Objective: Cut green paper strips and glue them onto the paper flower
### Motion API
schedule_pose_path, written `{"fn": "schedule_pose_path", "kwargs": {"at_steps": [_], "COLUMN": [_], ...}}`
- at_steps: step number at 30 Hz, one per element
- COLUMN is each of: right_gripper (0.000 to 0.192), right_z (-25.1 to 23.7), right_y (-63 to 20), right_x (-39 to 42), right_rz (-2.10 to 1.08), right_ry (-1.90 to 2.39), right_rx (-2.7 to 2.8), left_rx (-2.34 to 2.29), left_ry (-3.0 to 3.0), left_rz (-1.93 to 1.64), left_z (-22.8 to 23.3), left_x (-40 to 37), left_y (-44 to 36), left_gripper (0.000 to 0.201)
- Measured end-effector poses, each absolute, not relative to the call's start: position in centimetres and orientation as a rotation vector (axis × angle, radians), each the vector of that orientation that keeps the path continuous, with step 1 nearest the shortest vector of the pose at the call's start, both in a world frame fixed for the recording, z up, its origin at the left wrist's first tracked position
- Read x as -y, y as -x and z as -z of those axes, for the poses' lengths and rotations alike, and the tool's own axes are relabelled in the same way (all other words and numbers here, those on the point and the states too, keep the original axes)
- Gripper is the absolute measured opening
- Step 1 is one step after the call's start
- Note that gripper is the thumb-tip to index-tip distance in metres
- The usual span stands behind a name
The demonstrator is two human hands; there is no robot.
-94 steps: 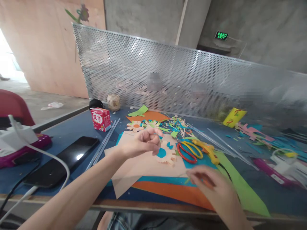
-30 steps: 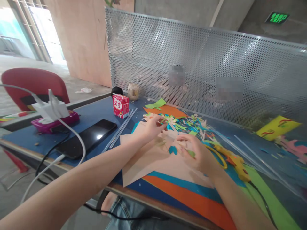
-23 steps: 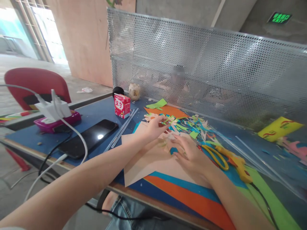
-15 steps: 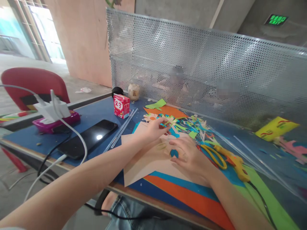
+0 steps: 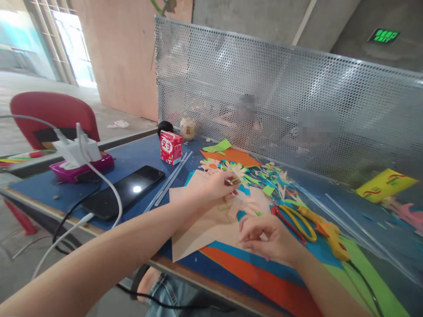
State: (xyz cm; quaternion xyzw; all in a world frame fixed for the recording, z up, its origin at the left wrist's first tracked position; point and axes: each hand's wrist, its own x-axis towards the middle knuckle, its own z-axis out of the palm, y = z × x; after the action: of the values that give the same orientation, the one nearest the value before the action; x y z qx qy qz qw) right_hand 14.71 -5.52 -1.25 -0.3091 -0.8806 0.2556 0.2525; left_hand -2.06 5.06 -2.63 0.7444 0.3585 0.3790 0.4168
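Beige paper sheet (image 5: 205, 220) lies on the blue tabletop (image 5: 132, 156) under both hands. Left hand (image 5: 220, 185), grip pinched on a small green scrap (image 5: 233, 179); right hand (image 5: 269, 237), grip curled, contents not discernible. Scissors (image 5: 297, 220) and glue gun (image 5: 330, 233) lie just right; phone (image 5: 124, 191) and red carton (image 5: 171, 147) left. Perforated metal screen (image 5: 280, 97) stands behind, obscuring persons beyond.

Red and yellow-handled scissors (image 5: 295, 219), red and white carton (image 5: 171, 147), black phone (image 5: 124, 191), orange paper sheet (image 5: 264, 281), beige paper sheet (image 5: 198, 220), blue table (image 5: 132, 158), silver perforated screen (image 5: 264, 97)
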Motion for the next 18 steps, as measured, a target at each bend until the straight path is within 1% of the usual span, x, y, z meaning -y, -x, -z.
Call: {"fn": "schedule_pose_path", "kwargs": {"at_steps": [2, 6, 9, 14, 18], "right_gripper": [0.019, 0.037, 0.034, 0.041, 0.034], "right_z": [1.0, 1.0, 1.5, 1.8, 1.7], "right_y": [-15.6, -17.7, -18.4, -18.0, -18.2], "right_x": [4.9, 2.5, 1.3, 1.4, 1.5], "right_rz": [-0.608, -0.315, -0.143, 0.026, 0.081], "right_ry": [0.899, 1.036, 1.036, 0.957, 0.958], "right_rx": [2.317, 2.242, 2.403, 2.602, 2.611], "left_rx": [-0.905, -0.934, -0.966, -0.966, -0.926], "left_ry": [-1.892, -1.904, -1.883, -1.849, -1.842], "left_rz": [-0.923, -0.92, -0.937, -0.906, -0.843], "left_z": [2.5, 3.0, 3.6, 3.9, 3.7], "left_x": [-5.0, -5.6, -6.4, -6.9, -6.3], "left_y": [2.1, 2.1, 2.2, 2.7, 2.8], "left_gripper": [0.017, 0.021, 0.026, 0.029, 0.029]}}
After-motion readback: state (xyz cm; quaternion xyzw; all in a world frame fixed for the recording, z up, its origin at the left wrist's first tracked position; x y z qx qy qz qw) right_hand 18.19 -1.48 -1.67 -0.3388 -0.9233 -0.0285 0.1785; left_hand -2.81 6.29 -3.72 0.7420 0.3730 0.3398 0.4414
